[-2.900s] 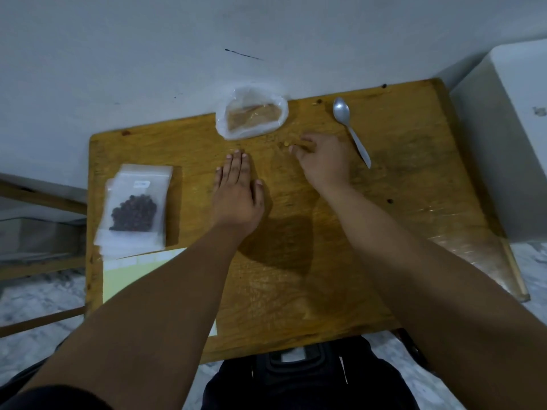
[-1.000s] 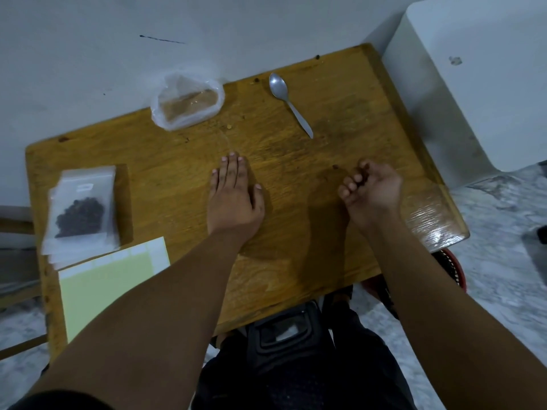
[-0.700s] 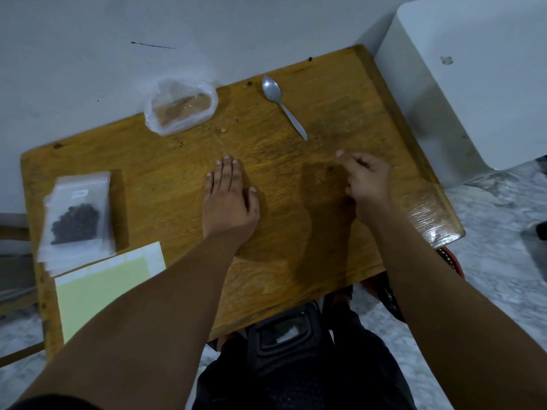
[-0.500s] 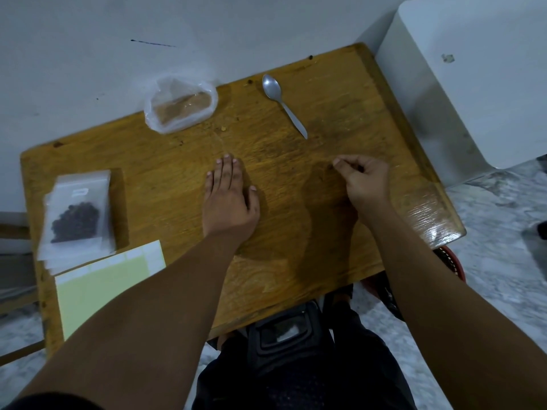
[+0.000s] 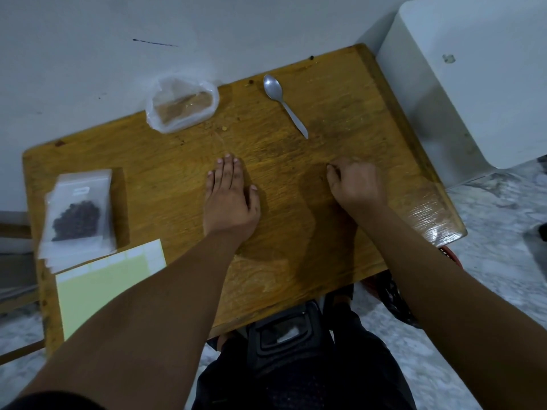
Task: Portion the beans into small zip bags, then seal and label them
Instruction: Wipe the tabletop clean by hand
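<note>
My left hand [image 5: 231, 202] lies flat, palm down, on the middle of the wooden table [image 5: 296, 261]. My right hand [image 5: 358, 187] is to its right with the fingers curled under and the fingertips on the wood. I see nothing in its fingers. A small zip bag of dark beans [image 5: 77, 220] lies on a stack of clear zip bags at the left edge. A pale green label sheet [image 5: 100, 285] lies in front of that stack. An open plastic bag with brown contents [image 5: 183, 105] sits at the back by the wall. A metal spoon [image 5: 278, 93] lies to its right.
A white box-like unit [image 5: 473, 84] stands against the table's right side. A few crumbs [image 5: 223, 128] lie in front of the open bag. The wall runs along the table's far edge. My lap is below the near edge.
My right hand left the open bag, went to the table's right part, turned palm up, then pinched down at a dark speck and curled over it. My left hand stayed flat.
</note>
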